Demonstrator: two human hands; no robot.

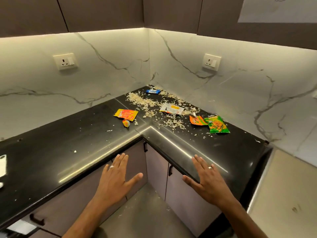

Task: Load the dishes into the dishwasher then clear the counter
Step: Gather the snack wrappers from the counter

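A black L-shaped counter (68, 152) fills the corner. Litter lies on it: an orange snack wrapper (126, 115), a small blue wrapper (153, 91), a white packet (171, 109), an orange packet (197, 120) and a green snack bag (217, 125). Pale flakes (145, 102) are scattered among them, thickest toward the corner. My left hand (116, 177) hovers flat with spread fingers in front of the counter's front edge. My right hand (205, 179) is flat too, its fingers over the counter's right edge. Both hands hold nothing. No dishes or dishwasher show.
Marble walls carry two sockets (65, 61) (211, 62). Dark upper cabinets (103, 12) hang overhead. Cabinet doors with black handles (169, 170) stand below the counter. A white object (2, 164) lies at the far left edge. A beige surface (288, 194) adjoins the counter's right end.
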